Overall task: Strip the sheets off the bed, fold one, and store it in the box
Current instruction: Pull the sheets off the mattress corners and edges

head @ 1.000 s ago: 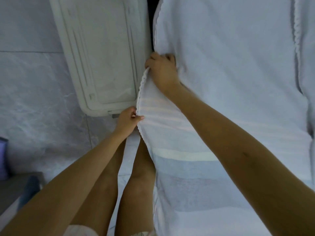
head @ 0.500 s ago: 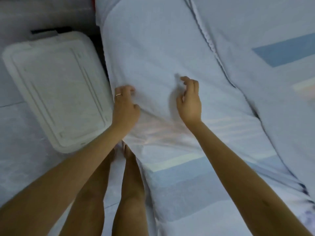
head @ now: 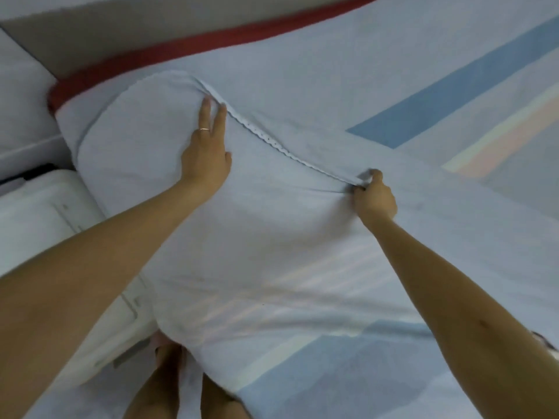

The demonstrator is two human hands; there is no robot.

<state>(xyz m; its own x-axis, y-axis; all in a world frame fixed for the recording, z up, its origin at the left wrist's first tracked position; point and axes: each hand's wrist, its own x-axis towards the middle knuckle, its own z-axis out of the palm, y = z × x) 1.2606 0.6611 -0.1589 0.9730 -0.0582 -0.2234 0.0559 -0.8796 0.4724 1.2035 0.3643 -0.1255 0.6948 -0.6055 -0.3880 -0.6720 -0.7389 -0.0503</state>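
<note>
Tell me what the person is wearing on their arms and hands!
The left arm and the right arm are both bare, with no sleeves showing. The left hand wears a thin ring on one finger. The right hand shows no ring. No watch or bracelet shows on either wrist.

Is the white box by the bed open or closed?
Closed. The white box has its flat ribbed lid sitting on top, and none of its inside shows.
</note>
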